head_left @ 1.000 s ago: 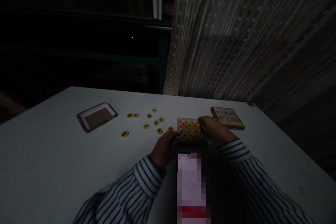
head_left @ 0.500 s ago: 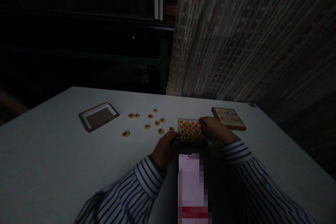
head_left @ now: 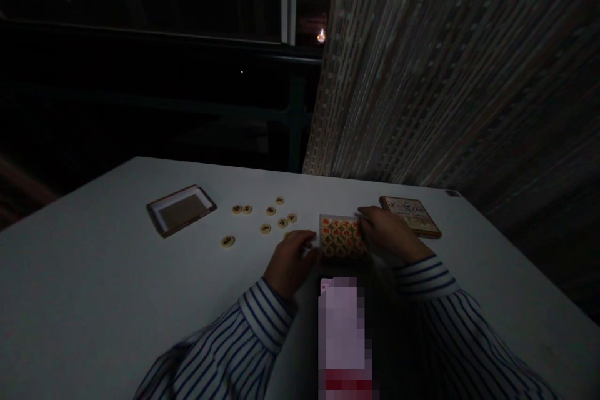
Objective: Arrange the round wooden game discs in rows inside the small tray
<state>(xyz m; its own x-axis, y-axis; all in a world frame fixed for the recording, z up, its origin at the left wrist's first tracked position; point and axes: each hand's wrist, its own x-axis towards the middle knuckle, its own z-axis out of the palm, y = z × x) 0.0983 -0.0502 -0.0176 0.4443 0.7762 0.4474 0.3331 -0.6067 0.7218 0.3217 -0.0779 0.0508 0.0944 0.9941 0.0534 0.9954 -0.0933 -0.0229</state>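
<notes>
A small clear-edged box (head_left: 341, 236) lies in front of me, filled with rows of round pieces bearing red and dark characters. My left hand (head_left: 291, 259) is just left of the box, thumb and fingers apart, with nothing visible between them. At the right side of the box, my right hand (head_left: 385, 231) rests with its fingers over the edge; the fingertips are partly hidden in shadow. Several loose round pieces (head_left: 265, 229) with dark characters lie left of the box, and my left hand covers part of one.
An open shallow tray (head_left: 162, 222) sits at the left of the white table (head_left: 140, 300). A flat box with a printed cover (head_left: 412, 215) lies at the right. Nearest me is a lit phone (head_left: 342, 325), partly pixelated. A string curtain (head_left: 398, 75) hangs behind.
My left hand has let go of the box's left edge and moved slightly left, its fingers now apart. The view has shifted a little.
</notes>
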